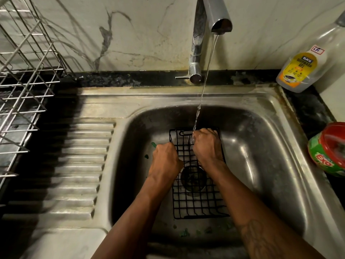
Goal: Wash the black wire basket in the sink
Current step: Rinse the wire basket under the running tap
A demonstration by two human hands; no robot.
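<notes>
The black wire basket (197,200) lies flat in the steel sink (261,165), over the round drain (194,177). My left hand (165,161) grips the basket's left edge with closed fingers. My right hand (208,146) is closed on the far upper part of the basket. Water from the chrome tap (218,14) runs in a thin stream onto my right hand and the basket's far end. Whether either hand also holds a scrubber is hidden.
A steel dish rack (24,86) stands at the left above the ribbed drainboard (80,165). A dishwash gel bottle (306,66) and a red-and-green tub (328,148) sit on the right counter. Green bits (184,232) lie on the sink floor.
</notes>
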